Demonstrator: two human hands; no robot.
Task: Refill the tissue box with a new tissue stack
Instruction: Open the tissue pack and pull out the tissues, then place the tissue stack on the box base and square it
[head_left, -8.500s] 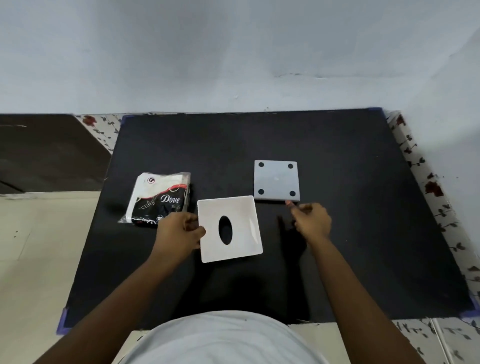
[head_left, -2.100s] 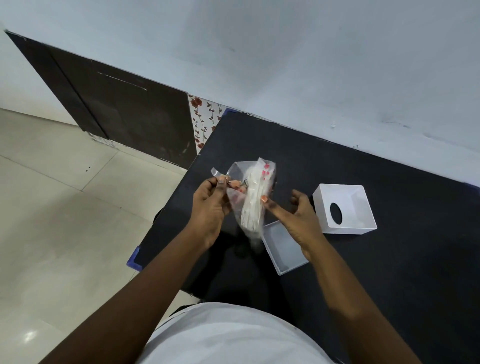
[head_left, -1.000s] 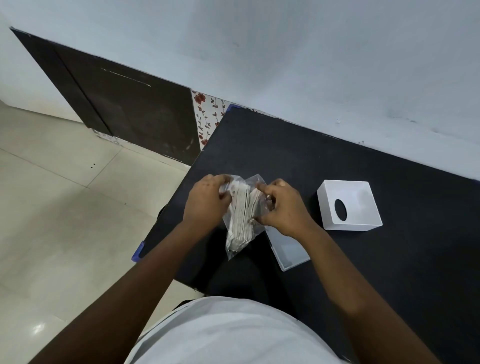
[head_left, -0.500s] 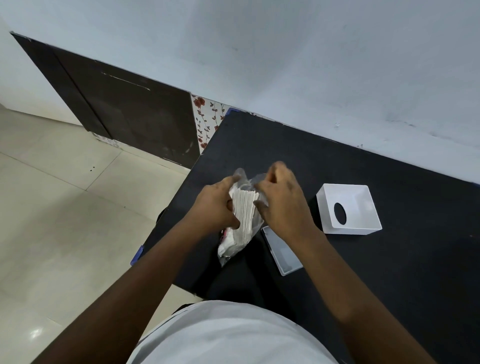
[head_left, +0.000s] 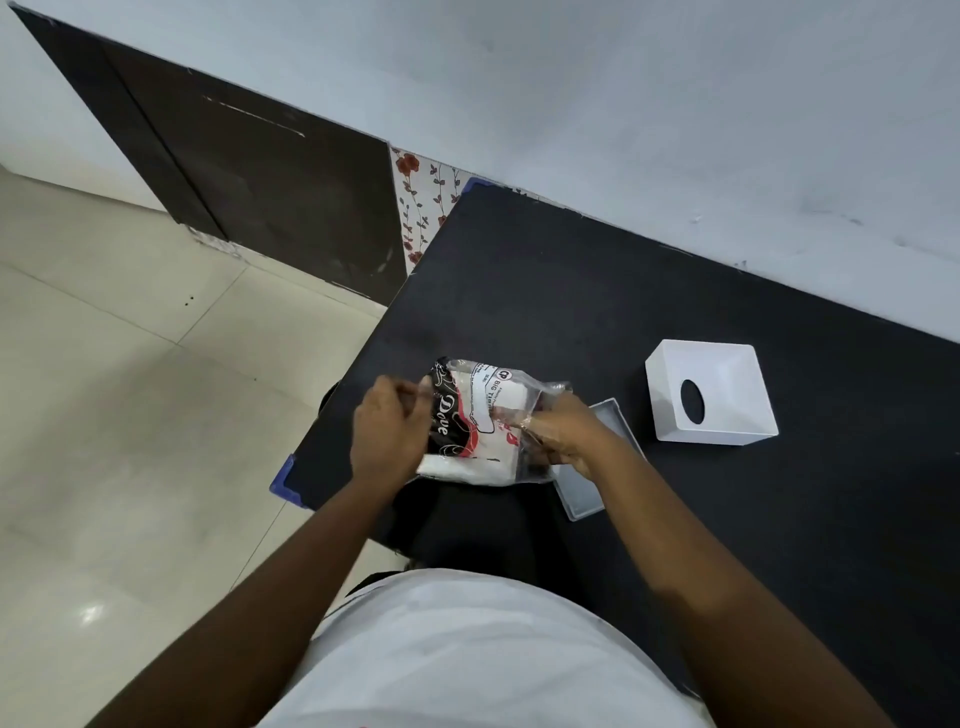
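As seen in the head view, the tissue pack (head_left: 475, 423) is held above the table (head_left: 597, 291), centre frame. Left hand (head_left: 387, 431) is closed on its left end; right hand (head_left: 563, 434) pinches the loose clear wrapper at its right. Judged light, soft, compressible, film slippery; best gripped across the stack's flat faces. Tissue box (head_left: 709, 392) is set open side up, right of centre, well apart; base tray (head_left: 584, 496) is just beside the right hand.

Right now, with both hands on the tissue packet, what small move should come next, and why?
Probably pull the wrapper's open end apart: both hands, left and right, grip the tissue packet, the stack is still inside, and the white box and grey base lie separated.
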